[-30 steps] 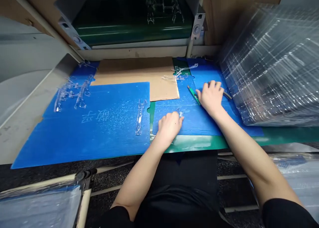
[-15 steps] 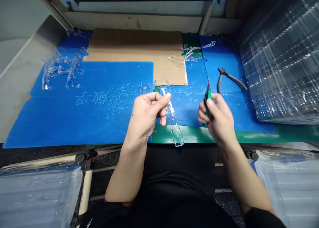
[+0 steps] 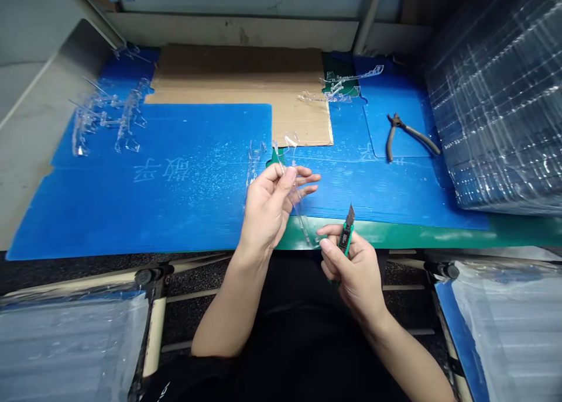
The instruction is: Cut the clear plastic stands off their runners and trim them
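My left hand (image 3: 274, 206) pinches a long clear plastic part (image 3: 300, 210) between thumb and forefinger, its other fingers spread. The part slants down toward my right hand (image 3: 353, 267), which is closed around a green utility knife (image 3: 346, 236). The knife's blade points up and away from me. My right forefinger and thumb are at the part's lower end; whether they grip it I cannot tell. Just left of my left hand, another clear plastic piece (image 3: 255, 162) lies on the blue sheet (image 3: 211, 215).
Clear plastic frames (image 3: 109, 120) lie at the left, and another clear frame (image 3: 338, 89) lies beyond the brown cardboard's (image 3: 237, 74) right edge. Nippers (image 3: 408, 134) rest at the right, beside a tall stack of plastic-wrapped trays (image 3: 504, 115). Wrapped bundles (image 3: 65, 343) stand below the table.
My right hand has come left and toward me with the utility knife, reaching the clear part's lower end. My left hand's outer fingers have opened out, and the part has turned.
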Demonstrator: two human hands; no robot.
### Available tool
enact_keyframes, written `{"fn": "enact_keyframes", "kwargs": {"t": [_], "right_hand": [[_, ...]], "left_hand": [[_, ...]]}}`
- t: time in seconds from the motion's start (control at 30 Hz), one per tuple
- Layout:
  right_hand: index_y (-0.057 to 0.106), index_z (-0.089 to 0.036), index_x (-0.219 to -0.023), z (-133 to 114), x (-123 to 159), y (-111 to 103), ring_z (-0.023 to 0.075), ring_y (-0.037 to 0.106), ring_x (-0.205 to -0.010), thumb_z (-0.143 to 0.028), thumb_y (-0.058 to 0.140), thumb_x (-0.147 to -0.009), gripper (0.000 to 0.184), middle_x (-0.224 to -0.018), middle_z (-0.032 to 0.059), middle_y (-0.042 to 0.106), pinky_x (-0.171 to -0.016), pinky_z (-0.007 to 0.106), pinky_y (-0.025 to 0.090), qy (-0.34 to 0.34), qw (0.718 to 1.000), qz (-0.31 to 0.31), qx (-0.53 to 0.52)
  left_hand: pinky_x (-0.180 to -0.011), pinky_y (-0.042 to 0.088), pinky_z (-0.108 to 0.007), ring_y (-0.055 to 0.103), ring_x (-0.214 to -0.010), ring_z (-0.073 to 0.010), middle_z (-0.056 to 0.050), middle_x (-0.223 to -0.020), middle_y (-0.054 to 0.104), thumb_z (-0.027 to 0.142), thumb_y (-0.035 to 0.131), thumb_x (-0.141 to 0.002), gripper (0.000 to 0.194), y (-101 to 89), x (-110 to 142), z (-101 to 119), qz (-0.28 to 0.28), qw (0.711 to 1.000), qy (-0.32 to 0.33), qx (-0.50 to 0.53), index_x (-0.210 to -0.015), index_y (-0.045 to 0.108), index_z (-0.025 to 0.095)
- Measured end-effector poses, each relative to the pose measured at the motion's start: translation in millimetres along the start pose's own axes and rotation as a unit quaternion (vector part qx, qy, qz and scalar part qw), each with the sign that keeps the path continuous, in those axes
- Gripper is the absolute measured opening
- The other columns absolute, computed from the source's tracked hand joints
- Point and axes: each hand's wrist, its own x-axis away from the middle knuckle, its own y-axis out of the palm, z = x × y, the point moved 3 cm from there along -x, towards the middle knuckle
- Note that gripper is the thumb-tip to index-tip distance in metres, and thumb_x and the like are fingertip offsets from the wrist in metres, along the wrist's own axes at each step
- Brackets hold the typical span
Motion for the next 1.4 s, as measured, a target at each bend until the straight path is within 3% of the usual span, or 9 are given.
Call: {"fn": "enact_keyframes", "kwargs": {"t": [0.17, 0.27, 0.37, 0.47, 0.53, 0.63, 0.77, 1.03, 1.4], "right_hand": [[0.066, -0.026, -0.142, -1.6, 5.9, -13.5, 0.0109, 0.034, -0.063, -0.049, 0.052, -0.116, 0.037, -0.080, -0.0036, 0.047, -0.055, 0.027, 0.027, -0.047, 0.998, -0.001, 0.036], [0.067, -0.027, -0.138, -11.5, 10.0, -21.1, 0.0119, 0.037, -0.066, -0.047, 0.050, -0.118, 0.034, -0.080, -0.0036, 0.045, -0.058, 0.027, 0.031, -0.079, 0.991, -0.007, 0.104], [0.067, -0.028, -0.135, -22.2, 13.8, -26.3, 0.0114, 0.044, -0.068, -0.042, 0.050, -0.118, 0.027, -0.084, -0.0032, 0.050, -0.062, 0.026, 0.039, -0.100, 0.979, -0.025, 0.177], [0.065, -0.028, -0.133, -32.4, 15.7, -31.1, 0.0129, 0.057, -0.077, -0.036, 0.048, -0.119, 0.023, -0.095, -0.0010, 0.061, -0.073, 0.028, 0.047, -0.131, 0.956, -0.042, 0.260], [0.064, -0.026, -0.131, -40.4, 16.8, -33.5, 0.0157, 0.065, -0.093, -0.030, 0.048, -0.118, 0.021, -0.106, 0.0021, 0.068, -0.084, 0.030, 0.050, -0.170, 0.927, -0.050, 0.330], [0.064, -0.024, -0.133, -54.2, 20.4, -35.7, 0.0186, 0.069, -0.113, -0.022, 0.050, -0.117, 0.021, -0.123, 0.0052, 0.072, -0.098, 0.032, 0.050, -0.238, 0.880, -0.046, 0.408], [0.065, -0.022, -0.132, -69.4, 29.9, -35.0, 0.0172, 0.067, -0.097, -0.016, 0.055, -0.114, 0.021, -0.109, 0.0042, 0.071, -0.086, 0.030, 0.051, -0.291, 0.833, -0.042, 0.470], [0.066, -0.019, -0.136, -75.1, 44.2, -29.5, 0.0163, 0.064, -0.080, -0.018, 0.057, -0.113, 0.025, -0.099, 0.0049, 0.067, -0.071, 0.030, 0.046, -0.302, 0.761, -0.057, 0.571], [0.068, -0.022, -0.135, -73.3, 43.7, -29.7, 0.0152, 0.061, -0.071, -0.025, 0.054, -0.115, 0.025, -0.092, 0.0034, 0.067, -0.065, 0.031, 0.044, -0.270, 0.761, -0.056, 0.588]], "left_hand": [[-0.043, 0.041, -0.016, 0.052, -0.039, -0.0068, 0.005, -0.069, 0.072, 0.051, 0.077, -0.100, 0.040, -15.5, 8.2, -5.4, -0.073, 0.995, -0.042, -0.053, -0.110, 0.047, 0.026], [-0.040, 0.030, -0.017, 0.040, -0.036, -0.0064, 0.009, -0.057, 0.060, 0.050, 0.062, -0.110, 0.033, -19.9, 20.2, -2.4, -0.112, 0.986, -0.033, -0.120, -0.131, 0.051, 0.027], [-0.044, 0.037, -0.019, 0.046, -0.041, -0.0077, 0.008, -0.055, 0.056, 0.046, 0.053, -0.114, 0.025, -18.3, 36.3, 2.7, -0.148, 0.969, -0.005, -0.199, -0.123, 0.063, 0.024], [-0.071, 0.057, -0.024, 0.072, -0.070, -0.0119, -0.001, -0.083, 0.076, 0.033, 0.054, -0.115, 0.017, -15.1, 50.5, 9.2, -0.189, 0.941, 0.040, -0.279, -0.116, 0.068, 0.022], [-0.085, 0.058, -0.028, 0.075, -0.088, -0.0142, -0.004, -0.099, 0.079, 0.025, 0.053, -0.114, 0.018, -13.5, 56.4, 13.7, -0.210, 0.914, 0.089, -0.337, -0.124, 0.069, 0.022], [-0.081, 0.053, -0.030, 0.069, -0.089, -0.0155, -0.005, -0.100, 0.075, 0.024, 0.056, -0.112, 0.020, -11.2, 60.0, 19.0, -0.219, 0.870, 0.186, -0.401, -0.128, 0.069, 0.022], [-0.077, 0.046, -0.034, 0.062, -0.081, -0.0164, -0.004, -0.091, 0.072, 0.027, 0.062, -0.110, 0.013, -4.2, 62.7, 20.9, -0.238, 0.819, 0.289, -0.434, -0.116, 0.070, 0.019], [-0.080, 0.044, -0.037, 0.066, -0.084, -0.0178, -0.008, -0.095, 0.077, 0.019, 0.060, -0.110, 0.009, 8.0, 69.2, 18.9, -0.231, 0.761, 0.342, -0.500, -0.110, 0.069, 0.015], [-0.078, 0.041, -0.038, 0.068, -0.078, -0.0194, -0.006, -0.091, 0.079, 0.024, 0.060, -0.110, 0.010, 8.0, 69.1, 16.3, -0.226, 0.736, 0.350, -0.534, -0.111, 0.069, 0.022]]}}
